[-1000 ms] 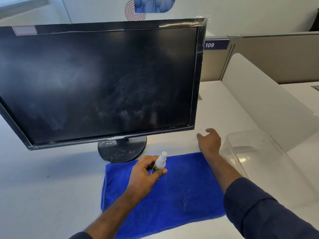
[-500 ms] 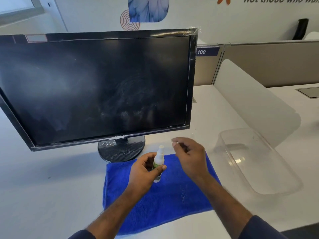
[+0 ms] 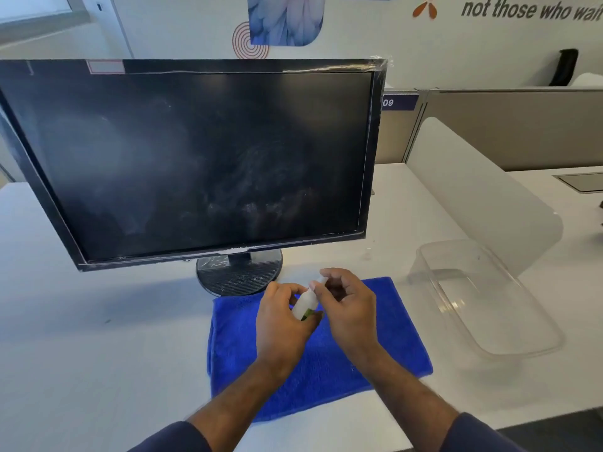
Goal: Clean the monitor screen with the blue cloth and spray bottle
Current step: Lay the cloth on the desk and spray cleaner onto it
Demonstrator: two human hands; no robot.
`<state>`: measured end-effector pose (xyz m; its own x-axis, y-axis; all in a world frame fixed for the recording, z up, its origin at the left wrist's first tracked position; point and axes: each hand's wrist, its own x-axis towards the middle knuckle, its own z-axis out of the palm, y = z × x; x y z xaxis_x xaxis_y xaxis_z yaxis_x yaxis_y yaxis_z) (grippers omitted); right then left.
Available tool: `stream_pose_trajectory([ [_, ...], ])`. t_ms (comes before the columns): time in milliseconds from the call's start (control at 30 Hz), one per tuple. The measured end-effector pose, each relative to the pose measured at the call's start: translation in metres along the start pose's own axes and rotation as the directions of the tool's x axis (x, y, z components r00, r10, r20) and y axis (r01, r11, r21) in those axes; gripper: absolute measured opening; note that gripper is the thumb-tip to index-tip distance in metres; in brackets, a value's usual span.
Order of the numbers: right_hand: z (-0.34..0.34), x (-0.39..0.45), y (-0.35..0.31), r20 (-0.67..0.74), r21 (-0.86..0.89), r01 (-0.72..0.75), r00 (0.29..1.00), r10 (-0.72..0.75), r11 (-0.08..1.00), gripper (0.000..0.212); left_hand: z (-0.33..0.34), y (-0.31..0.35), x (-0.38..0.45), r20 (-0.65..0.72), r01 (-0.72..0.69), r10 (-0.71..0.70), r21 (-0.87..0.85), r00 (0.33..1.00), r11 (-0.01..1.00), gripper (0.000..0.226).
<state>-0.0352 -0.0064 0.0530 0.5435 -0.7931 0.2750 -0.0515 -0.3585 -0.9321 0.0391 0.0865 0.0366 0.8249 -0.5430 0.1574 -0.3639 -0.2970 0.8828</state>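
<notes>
Since a moment ago our right hand has come in from the desk beside the clear tub to meet the small white plastic spray bottle, and our view has tipped up, so more of the wall shows. Our left hand grips the bottle's body, fingers and thumb curled round it, holding it tilted just above the blue terry cloth. The fingertips of our right hand pinch the bottle's top end; the cap itself is mostly hidden behind them, so we cannot tell whether it is on or off.

The cloth lies flat on the white desk, its far edge touching the round black foot of the wide black-framed monitor. The monitor stands upright just beyond our hands, its dark screen marked with pale smears and specks, thickest low and right of centre. To the right of the cloth sits a clear rectangular plastic container, near a frosted plastic divider panel.
</notes>
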Motion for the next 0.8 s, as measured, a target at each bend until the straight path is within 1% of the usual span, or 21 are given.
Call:
stream_pose_trajectory([
  [100,0.000,0.000,-0.002,-0.050,0.060,-0.057,0.997,0.060,0.997,0.013,0.000,-0.001,-0.003,0.048,-0.022,0.022,-0.009,0.999,1.000,0.040],
  [233,-0.006,0.004,-0.002,-0.078,0.098,-0.075,0.994,0.083,0.992,0.012,-0.006,-0.007,-0.007,0.165,-0.019,0.031,-0.076,0.986,0.997,0.035],
  [300,-0.011,0.007,-0.001,-0.091,0.111,-0.082,0.992,0.093,0.990,0.013,-0.010,-0.015,-0.010,0.267,0.036,-0.006,-0.109,0.964,0.993,0.037],
  [367,-0.013,0.008,0.000,-0.087,0.105,-0.091,0.991,0.100,0.990,0.016,-0.011,-0.023,-0.013,0.369,0.113,-0.060,-0.124,0.928,0.986,0.036],
  [400,-0.013,0.007,0.000,-0.080,0.098,-0.098,0.991,0.105,0.990,0.017,-0.010,-0.026,-0.016,0.391,0.130,-0.075,-0.117,0.917,0.985,0.034],
  [467,-0.013,0.002,0.003,-0.066,0.089,-0.113,0.991,0.119,0.990,0.018,-0.009,-0.028,-0.020,0.384,0.139,-0.086,-0.112,0.919,0.984,0.034],
  [533,-0.014,-0.003,0.006,-0.035,0.086,-0.109,0.993,0.112,0.990,0.023,-0.006,-0.025,-0.023,0.352,0.155,-0.099,-0.136,0.931,0.979,0.036],
  [600,-0.015,-0.010,0.010,0.041,0.062,-0.086,0.996,0.083,0.994,0.040,-0.004,-0.020,-0.025,0.327,0.168,-0.110,-0.154,0.938,0.974,0.039],
  [700,-0.012,-0.019,0.012,0.157,0.023,-0.123,0.981,0.118,0.992,0.073,0.001,-0.016,-0.028,0.283,0.152,-0.109,-0.137,0.953,0.979,0.039],
  [733,-0.011,-0.021,0.013,0.174,0.016,-0.139,0.975,0.135,0.990,0.079,0.002,-0.015,-0.028,0.267,0.148,-0.110,-0.128,0.957,0.981,0.039],
  [800,-0.010,-0.022,0.013,0.182,0.013,-0.153,0.972,0.148,0.988,0.084,0.005,-0.013,-0.030,0.248,0.143,-0.113,-0.109,0.962,0.984,0.041],
])
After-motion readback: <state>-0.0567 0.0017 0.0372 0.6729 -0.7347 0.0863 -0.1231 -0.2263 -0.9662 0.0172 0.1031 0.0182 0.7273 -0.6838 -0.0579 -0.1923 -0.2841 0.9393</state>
